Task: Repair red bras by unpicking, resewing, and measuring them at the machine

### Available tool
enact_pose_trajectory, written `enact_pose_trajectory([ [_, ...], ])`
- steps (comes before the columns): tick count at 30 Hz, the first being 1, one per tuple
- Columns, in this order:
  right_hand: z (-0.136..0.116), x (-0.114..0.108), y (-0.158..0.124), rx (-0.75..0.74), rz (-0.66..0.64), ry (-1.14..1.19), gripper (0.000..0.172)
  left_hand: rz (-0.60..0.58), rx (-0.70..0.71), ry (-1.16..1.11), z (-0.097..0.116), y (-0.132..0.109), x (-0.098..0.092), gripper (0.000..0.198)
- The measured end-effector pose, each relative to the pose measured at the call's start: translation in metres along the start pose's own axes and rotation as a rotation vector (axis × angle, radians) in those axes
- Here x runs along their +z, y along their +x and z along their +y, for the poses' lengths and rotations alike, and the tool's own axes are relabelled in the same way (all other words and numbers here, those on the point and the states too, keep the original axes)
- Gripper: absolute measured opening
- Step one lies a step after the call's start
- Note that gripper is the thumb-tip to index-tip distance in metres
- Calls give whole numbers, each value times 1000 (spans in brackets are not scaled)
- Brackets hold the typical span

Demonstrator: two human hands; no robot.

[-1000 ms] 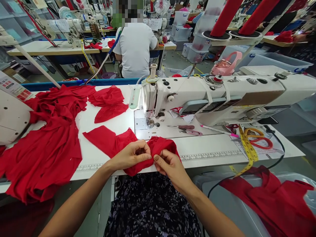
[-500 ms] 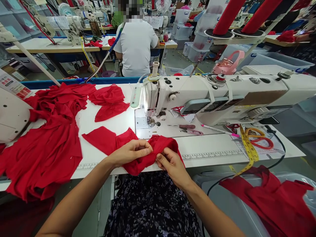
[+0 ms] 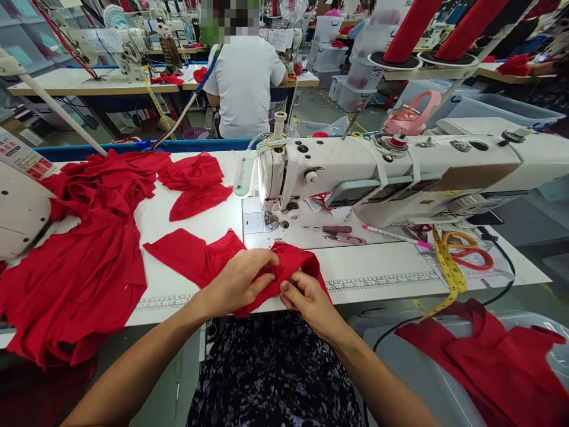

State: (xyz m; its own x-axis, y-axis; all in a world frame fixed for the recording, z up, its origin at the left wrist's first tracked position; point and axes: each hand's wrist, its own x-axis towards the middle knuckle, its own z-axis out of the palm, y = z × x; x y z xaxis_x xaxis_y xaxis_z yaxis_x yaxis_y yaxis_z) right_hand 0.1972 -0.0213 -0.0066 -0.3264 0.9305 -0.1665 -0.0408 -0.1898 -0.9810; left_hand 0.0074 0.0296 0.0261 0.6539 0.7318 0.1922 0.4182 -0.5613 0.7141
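Left hand (image 3: 242, 281) on red cloth (image 3: 300, 261), right hand (image 3: 309, 296) pinching it, at the front edge of a white desk (image 3: 155, 276), sewing machine (image 3: 342, 163) just beyond, red fabric heap (image 3: 95, 255) at left, scissors (image 3: 476, 258) beside yellow tape measure (image 3: 451, 274) at right, person in white (image 3: 244, 89) seated farther back

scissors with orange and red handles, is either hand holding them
No, the scissors lie beside the yellow tape measure; left hand and right hand both touch red fabric.
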Motion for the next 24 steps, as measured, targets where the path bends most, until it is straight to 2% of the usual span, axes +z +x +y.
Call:
enact_pose_trajectory([
  [2, 0, 1, 0, 5, 22, 12, 43, -15, 83, 49, -2, 0, 1, 14],
  [4, -1, 2, 1, -2, 37, 14, 42, 37, 125, 133, -2, 0, 4, 15],
  [8, -2, 3, 2, -20, 24, 13, 37, 176, 98, 220, -3, 0, 10, 14],
  [12, -3, 3, 1, -9, 32, 35, 38, 48, 91, 24, -5, -1, 5, 12],
  [15, -4, 2, 1, 1, 38, 53, 39, 8, 108, 38, -7, -2, 1, 12],
  [20, -4, 3, 5, -37, 21, 36, 36, 119, 139, 272, -9, 2, 7, 13],
  [24, 0, 5, 8, -106, 47, -81, 36, 183, 68, 204, -16, 4, 15, 13],
])
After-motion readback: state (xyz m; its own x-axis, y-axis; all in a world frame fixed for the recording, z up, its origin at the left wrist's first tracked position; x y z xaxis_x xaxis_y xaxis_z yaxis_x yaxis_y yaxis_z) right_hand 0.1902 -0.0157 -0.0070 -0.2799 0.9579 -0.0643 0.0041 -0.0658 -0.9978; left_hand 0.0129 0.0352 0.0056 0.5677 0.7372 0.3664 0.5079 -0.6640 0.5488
